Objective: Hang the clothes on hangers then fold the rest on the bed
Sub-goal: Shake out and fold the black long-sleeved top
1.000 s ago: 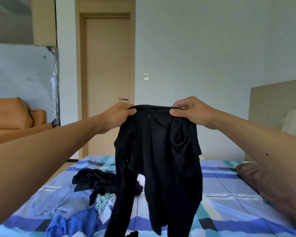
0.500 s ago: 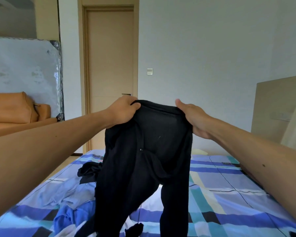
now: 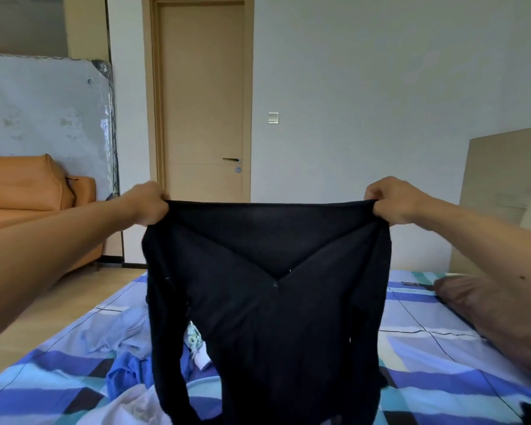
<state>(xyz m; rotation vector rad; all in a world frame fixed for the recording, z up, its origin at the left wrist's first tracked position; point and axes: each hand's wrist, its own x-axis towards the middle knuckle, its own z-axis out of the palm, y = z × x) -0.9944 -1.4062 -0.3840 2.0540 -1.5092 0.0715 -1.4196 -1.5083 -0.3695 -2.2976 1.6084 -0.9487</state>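
Two hands hold a black long-sleeved knit top (image 3: 267,302) stretched wide at mid-frame: the left hand (image 3: 146,202) grips one shoulder, the right hand (image 3: 390,199) the other. It hangs above the blue-and-teal checked bed (image 3: 426,348), with crumpled blue and white clothes (image 3: 126,372) at lower left.

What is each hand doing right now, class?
Left hand: closed, gripping the black garment at one top corner.
Right hand: closed, gripping its other top corner.
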